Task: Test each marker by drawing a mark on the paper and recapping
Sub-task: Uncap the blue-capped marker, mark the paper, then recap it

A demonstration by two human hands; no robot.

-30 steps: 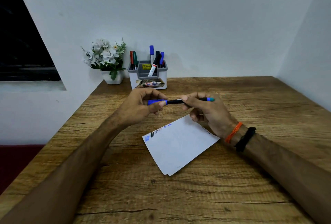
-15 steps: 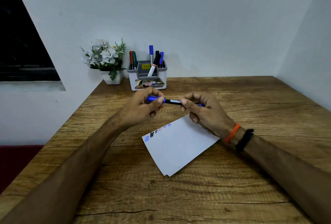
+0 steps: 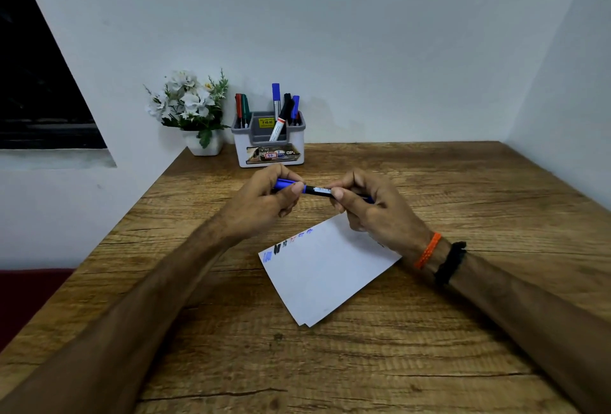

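Your left hand (image 3: 264, 202) pinches the blue cap (image 3: 286, 184) and your right hand (image 3: 373, 211) grips the black barrel of the marker (image 3: 315, 190), which you hold level above the table (image 3: 429, 347), just beyond the far edge of the paper (image 3: 325, 273). The paper lies flat on the wood with a row of blue, black and red marks (image 3: 286, 245) along its far-left edge. The holder (image 3: 268, 145) with more markers stands at the wall, beside the flowers (image 3: 188, 104).
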